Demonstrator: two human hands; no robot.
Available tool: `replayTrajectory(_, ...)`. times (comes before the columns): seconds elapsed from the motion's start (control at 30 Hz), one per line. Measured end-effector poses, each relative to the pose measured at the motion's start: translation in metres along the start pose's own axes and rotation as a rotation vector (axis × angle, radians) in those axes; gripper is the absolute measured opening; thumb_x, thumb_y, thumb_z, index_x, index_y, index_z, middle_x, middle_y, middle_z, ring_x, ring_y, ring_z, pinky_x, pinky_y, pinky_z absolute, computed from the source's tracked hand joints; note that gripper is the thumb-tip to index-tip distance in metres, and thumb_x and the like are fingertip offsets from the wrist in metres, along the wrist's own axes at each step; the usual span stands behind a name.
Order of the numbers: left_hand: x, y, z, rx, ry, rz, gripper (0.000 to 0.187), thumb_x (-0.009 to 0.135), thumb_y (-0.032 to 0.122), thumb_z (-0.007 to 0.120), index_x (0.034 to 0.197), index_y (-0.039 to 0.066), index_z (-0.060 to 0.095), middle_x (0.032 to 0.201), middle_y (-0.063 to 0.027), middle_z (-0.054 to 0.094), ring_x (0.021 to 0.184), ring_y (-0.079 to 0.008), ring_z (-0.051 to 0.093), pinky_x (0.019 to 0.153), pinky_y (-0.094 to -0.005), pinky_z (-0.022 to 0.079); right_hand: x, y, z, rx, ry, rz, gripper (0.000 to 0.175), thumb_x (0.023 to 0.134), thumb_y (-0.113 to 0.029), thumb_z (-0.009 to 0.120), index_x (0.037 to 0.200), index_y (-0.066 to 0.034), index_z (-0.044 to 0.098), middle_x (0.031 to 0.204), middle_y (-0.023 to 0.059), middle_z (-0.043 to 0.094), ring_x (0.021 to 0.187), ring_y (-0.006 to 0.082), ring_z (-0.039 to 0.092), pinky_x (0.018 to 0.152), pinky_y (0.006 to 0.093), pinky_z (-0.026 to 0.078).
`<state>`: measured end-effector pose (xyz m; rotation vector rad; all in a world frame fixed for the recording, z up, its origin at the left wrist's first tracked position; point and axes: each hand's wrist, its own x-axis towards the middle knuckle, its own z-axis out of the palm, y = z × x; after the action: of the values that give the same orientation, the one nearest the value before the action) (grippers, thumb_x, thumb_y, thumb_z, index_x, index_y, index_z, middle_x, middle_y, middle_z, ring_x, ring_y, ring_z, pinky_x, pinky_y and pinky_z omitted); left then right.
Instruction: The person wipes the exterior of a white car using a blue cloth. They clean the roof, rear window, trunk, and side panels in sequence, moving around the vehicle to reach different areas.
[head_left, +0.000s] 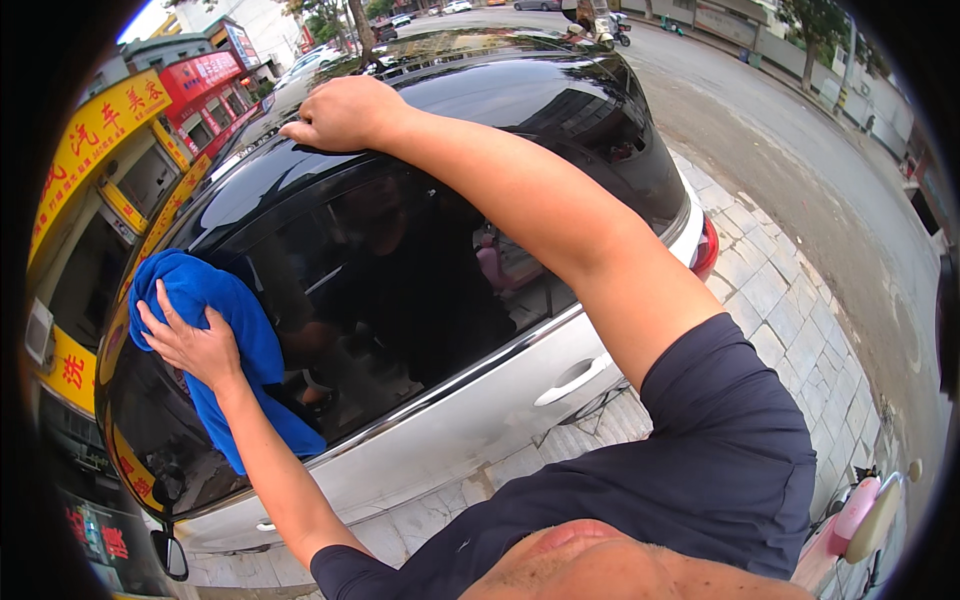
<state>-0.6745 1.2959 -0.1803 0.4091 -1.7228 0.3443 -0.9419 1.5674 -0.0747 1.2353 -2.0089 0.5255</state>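
Note:
My left hand (191, 341) presses a blue cloth towel (251, 367) with its fingers spread. The towel is bunched at the top against the dark side glass of a car, and its lower part hangs over the front side window (176, 427). My right hand (349, 112) rests on the edge of the glossy black car roof (480, 82), above the rear side window (420, 292). Its fingers look curled; their tips and anything under the palm are hidden. Below the windows runs the white door panel (450, 427).
A door handle (574, 381) and a side mirror (171, 555) jut from the car. Stone paving (795, 337) lies beside it. At lower right stands a pink scooter (855, 517). Shopfronts with yellow signs (97, 142) are at left; a road (750, 112) runs beyond.

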Motion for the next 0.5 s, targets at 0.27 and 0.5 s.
replayTrajectory(0.27, -0.019, 0.194, -0.014, -0.229, -0.163, 0.213, 0.102, 0.068, 0.031, 0.093, 0.162, 0.033, 0.054, 0.176, -0.0128, 0.036, 0.158, -0.0556, 0.032, 0.127, -0.0702, 0.030, 0.000, 0.001, -0.003, 0.174, 0.102, 0.021, 0.062, 0.109, -0.055, 0.045, 0.095, -0.0110, 0.086, 0.098, 0.0184, 0.082, 0.097, 0.0414, 0.078, 0.089, 0.0525, 0.062)
replayTrajectory(0.5, -0.112, 0.346, -0.032, -0.562, -0.411, 0.475, 0.088, 0.064, 0.043, 0.100, 0.145, 0.035, 0.068, 0.173, -0.0078, 0.039, 0.163, -0.0516, 0.026, 0.127, -0.0720, 0.025, 0.006, 0.010, 0.000, 0.282, 0.064, 0.060, 0.062, 0.106, -0.053, 0.041, 0.095, -0.0109, 0.085, 0.103, 0.0173, 0.082, 0.101, 0.0416, 0.077, 0.092, 0.0532, 0.061)
